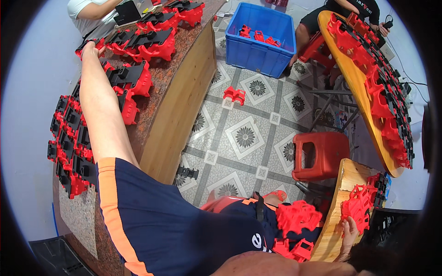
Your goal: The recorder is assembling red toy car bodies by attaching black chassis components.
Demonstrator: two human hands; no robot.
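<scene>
My left arm stretches to the far left, along a stone-topped table. At its end my left hand [92, 48], small in the picture, is closed round a red and black plastic part [85, 44]; its fingers are partly hidden. Similar parts, red frames with black tops [131, 76], stand in rows beside that arm. At the lower right, my right hand [350, 229] grips the near edge of a red plastic frame [355, 208] on a small wooden board [332, 230]. More red frames [298, 218] lie by my lap, just left of the board.
A blue crate [260, 60] holding several red parts stands on the tiled floor. One red part [235, 95] and a black piece [188, 172] lie there too. A red stool [322, 156] is at right, below an orange tabletop [363, 101] crowded with parts. Two people sit at the back.
</scene>
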